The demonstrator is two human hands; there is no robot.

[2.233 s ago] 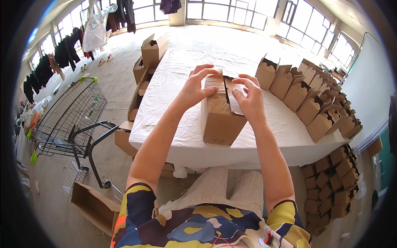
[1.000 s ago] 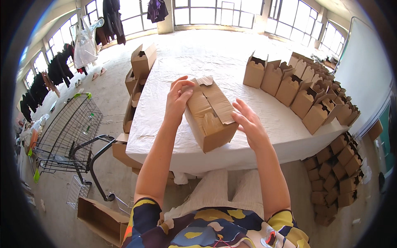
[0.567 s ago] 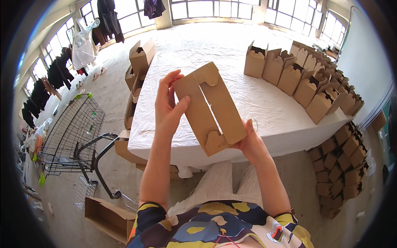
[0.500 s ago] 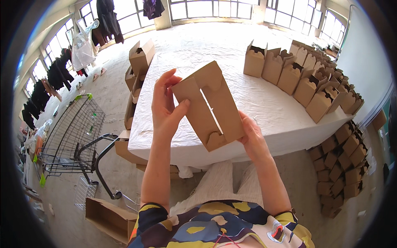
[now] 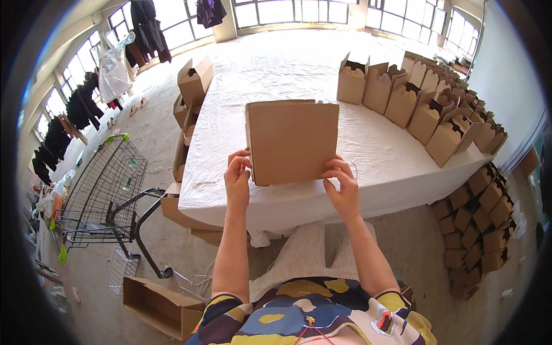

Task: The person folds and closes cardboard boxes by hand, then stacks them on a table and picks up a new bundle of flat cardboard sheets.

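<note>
A brown cardboard box (image 5: 294, 144) is held up over the near part of the white-covered table, a broad plain panel turned toward me. My left hand (image 5: 237, 172) pinches its lower left edge, thumb in front and fingers curled partly behind. At the lower right corner, my right hand (image 5: 341, 181) grips the box between thumb and fingers. The box's far side, with the flaps, is hidden from me.
Rows of upright folded boxes (image 5: 422, 115) cover the table's right side on a white cloth (image 5: 276, 75). Other boxes stack along its left edge (image 5: 195, 83). A wire shopping cart (image 5: 100, 195) stands left, an opened carton (image 5: 158, 305) below it. Many boxes pile on the floor (image 5: 477, 224) at right.
The box has turned from its slotted flap end to a plain broad side and sits upright. My left hand has dropped from its upper left to its lower left edge.
</note>
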